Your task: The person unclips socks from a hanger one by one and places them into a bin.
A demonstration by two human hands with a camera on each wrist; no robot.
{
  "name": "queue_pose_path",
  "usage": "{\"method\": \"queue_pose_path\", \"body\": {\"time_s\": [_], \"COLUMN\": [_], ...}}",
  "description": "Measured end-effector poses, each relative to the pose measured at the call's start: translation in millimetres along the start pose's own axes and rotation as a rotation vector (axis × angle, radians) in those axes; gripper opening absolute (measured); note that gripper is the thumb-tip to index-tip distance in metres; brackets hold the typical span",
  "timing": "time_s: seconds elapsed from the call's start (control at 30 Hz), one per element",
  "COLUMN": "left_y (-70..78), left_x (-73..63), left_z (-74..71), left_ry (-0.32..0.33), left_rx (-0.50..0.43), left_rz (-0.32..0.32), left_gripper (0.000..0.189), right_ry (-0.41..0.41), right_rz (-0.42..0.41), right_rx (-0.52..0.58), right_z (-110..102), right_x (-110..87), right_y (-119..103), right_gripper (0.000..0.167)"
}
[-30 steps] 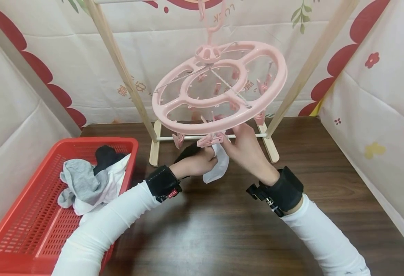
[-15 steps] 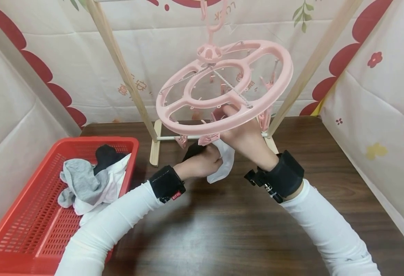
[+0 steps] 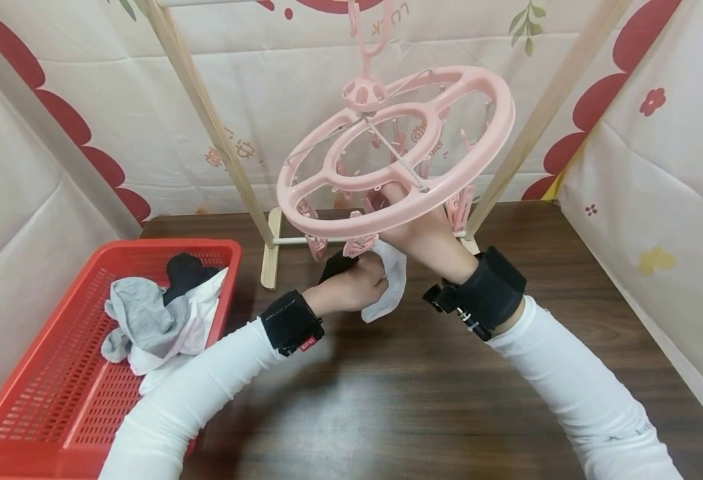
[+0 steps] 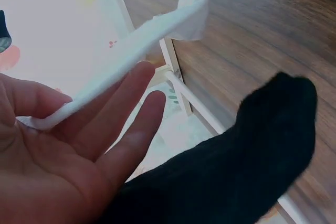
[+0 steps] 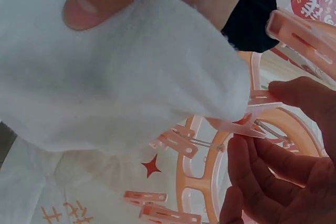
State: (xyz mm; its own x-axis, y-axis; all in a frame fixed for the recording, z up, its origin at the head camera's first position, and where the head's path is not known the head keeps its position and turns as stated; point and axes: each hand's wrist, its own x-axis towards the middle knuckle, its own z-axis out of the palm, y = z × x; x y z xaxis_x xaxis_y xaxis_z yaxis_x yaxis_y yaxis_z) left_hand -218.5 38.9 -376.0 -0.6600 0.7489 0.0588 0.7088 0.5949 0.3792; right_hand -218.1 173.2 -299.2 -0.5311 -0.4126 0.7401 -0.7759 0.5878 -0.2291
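Observation:
My left hand (image 3: 354,287) pinches a white sock (image 3: 392,283) between thumb and fingers, below the front of a round pink clip hanger (image 3: 381,223). My right hand (image 3: 429,237) reaches up under the ring, which partly covers its fingers in the head view. Seen from the right wrist, its thumb and fingers squeeze a pink clothespin (image 5: 244,125) at the edge of the white sock (image 5: 131,77). Whether the clothespin grips the fabric I cannot tell. A black sock (image 4: 231,161) hangs close beside my left hand, behind it in the head view.
A red basket (image 3: 165,245) at the left contains a grey sock (image 3: 147,313), black fabric (image 3: 186,277) and white fabric (image 3: 207,300). The hanger hangs within a wooden frame (image 3: 201,113) standing on the brown table (image 3: 351,400). Other clothespins (image 3: 460,208) dangle from the ring.
The hanger has turned and shifted slightly right. My right hand has moved from near the front clip up under the ring. My left hand has moved slightly right with the white sock.

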Motion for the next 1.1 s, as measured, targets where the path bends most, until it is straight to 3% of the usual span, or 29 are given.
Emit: {"method": "queue_pose_path", "body": {"time_s": [0.13, 0.3, 0.4, 0.57, 0.73, 0.93, 1.0, 1.1], "left_y": [-2.9, -5.1, -5.2, -3.8, -1.5, -3.0, -6.4, -14.0], "left_x": [-5.5, -16.1, -24.7, -40.7, -56.3, -80.9, -90.3, -104.2], "left_z": [0.0, 2.5, 1.2, -7.8, -17.0, -32.8, -41.2, -55.5], "left_ry": [0.006, -0.094, -0.129, -0.123, -0.122, -0.060, -0.005, 0.095], "left_rx": [0.005, -0.077, -0.117, -0.140, -0.156, -0.158, -0.160, -0.146], "left_rz": [0.030, 0.049, 0.047, 0.054, 0.058, 0.067, 0.076, 0.083], "left_gripper": [0.031, 0.035, 0.038, 0.041, 0.041, 0.022, 0.010, 0.012], "right_ry": [-0.015, -0.017, -0.066, -0.175, -0.179, -0.161, -0.151, -0.137], "right_rz": [0.016, 0.063, 0.099, 0.236, 0.313, 0.310, 0.302, 0.294], "right_rx": [0.100, 0.143, 0.163, 0.289, 0.346, 0.410, 0.409, 0.432], "right_z": [0.2, -1.9, -6.8, -17.2, -20.0, -15.2, -14.5, -14.9], "right_x": [-1.2, -1.7, -1.8, -7.3, -14.2, -19.0, -20.4, -22.3], "right_y": [2.7, 10.2, 17.0, 26.7, 32.0, 40.9, 45.4, 51.6], "right_gripper": [0.015, 0.011, 0.010, 0.013, 0.015, 0.018, 0.019, 0.020]}}
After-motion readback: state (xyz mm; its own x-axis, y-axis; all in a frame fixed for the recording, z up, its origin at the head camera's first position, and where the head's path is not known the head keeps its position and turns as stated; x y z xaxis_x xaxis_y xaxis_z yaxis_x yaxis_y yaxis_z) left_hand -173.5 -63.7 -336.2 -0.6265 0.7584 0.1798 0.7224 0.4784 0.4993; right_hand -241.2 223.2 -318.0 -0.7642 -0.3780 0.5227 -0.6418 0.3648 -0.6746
